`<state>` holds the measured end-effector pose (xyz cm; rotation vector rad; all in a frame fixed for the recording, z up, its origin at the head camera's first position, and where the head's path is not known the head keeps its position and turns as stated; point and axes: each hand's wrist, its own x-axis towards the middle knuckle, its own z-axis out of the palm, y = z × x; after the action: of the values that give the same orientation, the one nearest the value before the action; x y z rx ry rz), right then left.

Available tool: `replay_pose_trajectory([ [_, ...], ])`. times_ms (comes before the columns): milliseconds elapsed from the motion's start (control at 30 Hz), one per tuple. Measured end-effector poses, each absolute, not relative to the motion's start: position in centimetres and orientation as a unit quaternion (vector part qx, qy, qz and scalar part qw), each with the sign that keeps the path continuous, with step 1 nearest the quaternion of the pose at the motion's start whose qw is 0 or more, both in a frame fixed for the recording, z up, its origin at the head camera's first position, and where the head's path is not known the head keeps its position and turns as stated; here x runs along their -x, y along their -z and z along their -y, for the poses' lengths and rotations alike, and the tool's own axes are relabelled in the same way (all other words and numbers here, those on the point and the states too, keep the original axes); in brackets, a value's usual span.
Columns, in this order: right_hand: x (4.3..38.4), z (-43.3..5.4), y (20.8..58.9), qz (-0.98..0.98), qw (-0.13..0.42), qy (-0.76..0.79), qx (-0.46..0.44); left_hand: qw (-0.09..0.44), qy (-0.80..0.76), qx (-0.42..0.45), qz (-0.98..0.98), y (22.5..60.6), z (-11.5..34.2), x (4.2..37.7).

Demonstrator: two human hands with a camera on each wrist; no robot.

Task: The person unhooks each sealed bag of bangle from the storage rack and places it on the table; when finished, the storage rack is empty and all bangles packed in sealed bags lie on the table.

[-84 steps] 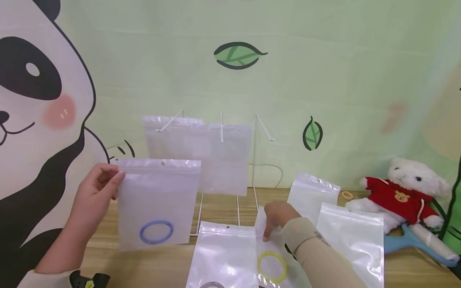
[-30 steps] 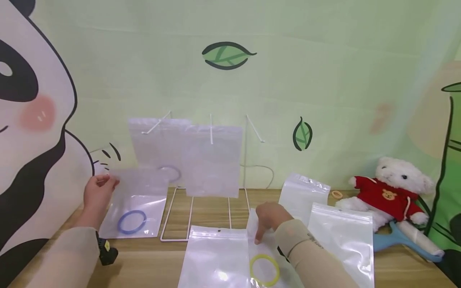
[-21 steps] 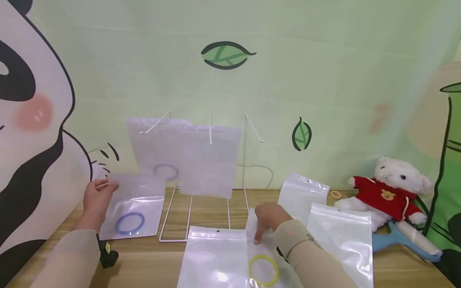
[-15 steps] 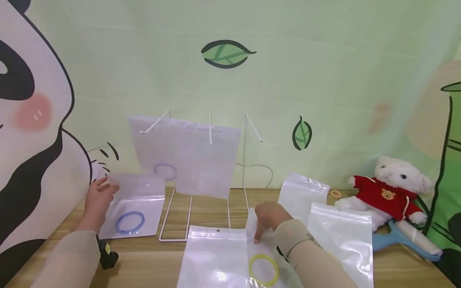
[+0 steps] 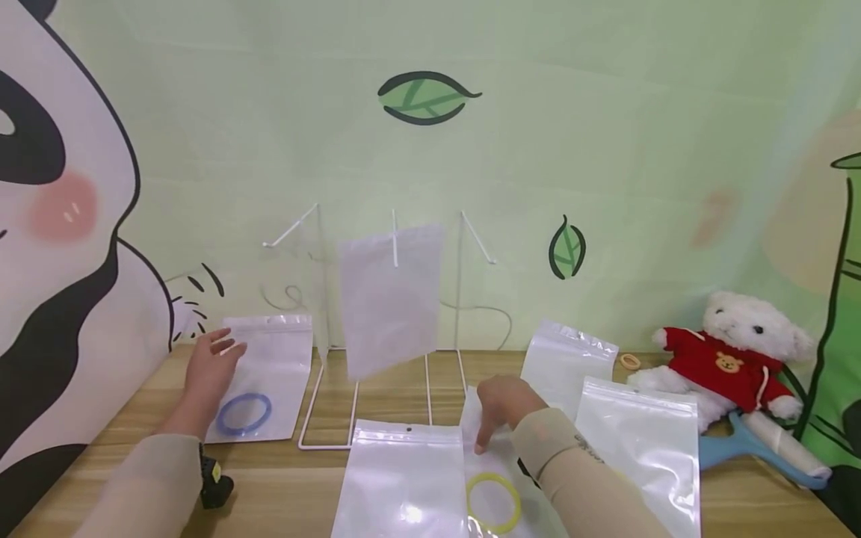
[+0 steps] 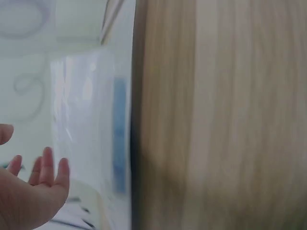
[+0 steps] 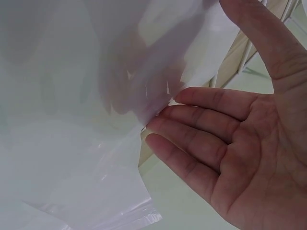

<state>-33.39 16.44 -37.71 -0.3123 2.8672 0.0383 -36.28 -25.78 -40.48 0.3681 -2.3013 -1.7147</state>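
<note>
My left hand [image 5: 211,366] hovers over or touches the left edge of a white zip bag [image 5: 282,366], its fingers loosely bent and pinching nothing. A blue ring [image 5: 244,415] shows through that bag. In the left wrist view, my fingers [image 6: 46,167] stand spread beside the bag [image 6: 81,110]. My right hand [image 5: 507,403] rests on another zip bag [image 5: 531,478] with a yellow ring [image 5: 493,504] in it. Seen from the right wrist, gently bent fingers [image 7: 201,124] touch the bag [image 7: 62,120] near its edge.
Between my hands stands a white wire rack [image 5: 323,448]. One bag [image 5: 390,302] hangs on its middle hook; a faint thin strip hangs below the left hook. More bags [image 5: 410,478] lie in front and at right, near a plush bear [image 5: 747,359] and a blue-handled roller [image 5: 760,452].
My left hand has lowered the blue-ring bag beside the rack, let go and shifted slightly right. The left hanging bag has swung nearly edge-on; the middle one has turned. My right hand stays put.
</note>
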Motion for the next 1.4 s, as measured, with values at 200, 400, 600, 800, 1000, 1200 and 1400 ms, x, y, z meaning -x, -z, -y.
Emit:
replay_pose_trajectory([
  [200,33.3,-16.5,37.6,-0.986,0.12,-0.016,0.114,0.261,0.566,-0.11,0.774,37.6,21.5,35.6],
  [400,33.4,-16.6,37.5,-0.987,0.121,-0.012,0.107,0.341,0.576,0.008,0.743,34.0,17.1,34.2],
  [600,33.5,-16.7,37.5,-0.987,0.122,-0.007,0.105,0.33,0.534,0.116,0.769,31.7,14.0,34.0],
  [800,33.4,-16.6,37.7,-0.986,0.123,-0.012,0.109,0.32,0.531,0.14,0.772,30.3,12.5,34.5],
  [1000,33.2,-16.5,37.9,-0.986,0.123,-0.008,0.109,0.294,0.539,0.124,0.779,29.5,12.0,34.3],
  [1200,33.2,-16.5,38.0,-0.987,0.12,-0.004,0.111,0.284,0.541,0.1,0.785,28.3,11.9,34.0],
  [1400,33.3,-16.5,38.1,-0.987,0.113,-0.005,0.112,0.278,0.525,0.072,0.801,27.4,11.4,34.0],
])
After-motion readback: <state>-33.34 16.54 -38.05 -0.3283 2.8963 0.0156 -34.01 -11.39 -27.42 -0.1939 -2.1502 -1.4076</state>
